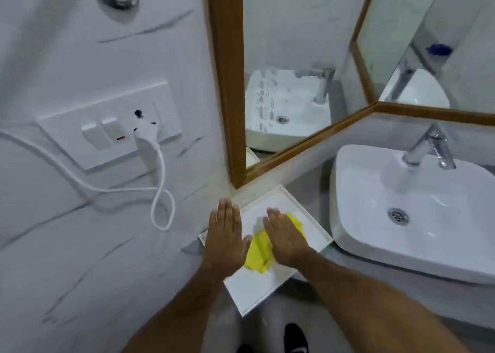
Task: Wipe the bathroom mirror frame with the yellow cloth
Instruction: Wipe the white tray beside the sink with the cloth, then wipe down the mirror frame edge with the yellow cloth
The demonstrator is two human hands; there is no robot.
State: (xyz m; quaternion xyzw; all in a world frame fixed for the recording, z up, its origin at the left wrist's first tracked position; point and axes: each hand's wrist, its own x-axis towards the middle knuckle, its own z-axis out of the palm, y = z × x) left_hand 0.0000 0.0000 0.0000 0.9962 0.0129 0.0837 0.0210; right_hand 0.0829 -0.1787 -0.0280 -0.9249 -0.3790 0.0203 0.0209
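A yellow cloth [259, 250] lies crumpled in a white tray [270, 285] on the counter left of the sink. My right hand [284, 238] hovers flat over the cloth, fingers extended, covering part of it. My left hand [225, 234] is held flat with fingers together above the tray's left edge, holding nothing. The wooden mirror frame [226, 79] rises just behind the tray; its bottom rail [308, 141] runs diagonally to the right, and a second framed mirror [361, 65] joins it at the corner.
A white sink [417, 213] with a chrome tap [431, 149] sits right of the tray. On the marble wall at left, a switch plate [107, 127] holds a white plug [146, 141] with a looping cable [160, 205]. My dark shoe [294, 336] shows below.
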